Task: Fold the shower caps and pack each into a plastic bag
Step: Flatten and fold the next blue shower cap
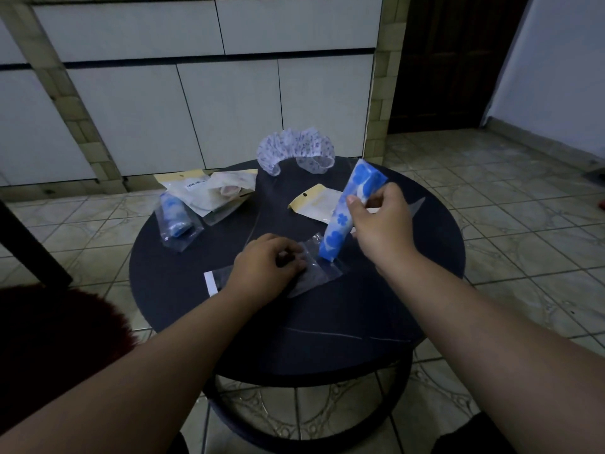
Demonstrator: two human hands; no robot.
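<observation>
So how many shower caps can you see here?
3: a folded blue-flowered cap in the right hand, a bagged blue cap at left, an unfolded white cap at back. Others may be hidden.

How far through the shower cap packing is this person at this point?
Done: one blue cap bagged. In hand: right hand lowers a folded blue-flowered cap into the clear bag held by left hand. Left: the unfolded white cap.

Round dark table point(229, 339), bagged blue cap point(175, 221), packets point(217, 194), ruffled cap point(294, 152), clear bag point(314, 273)
</observation>
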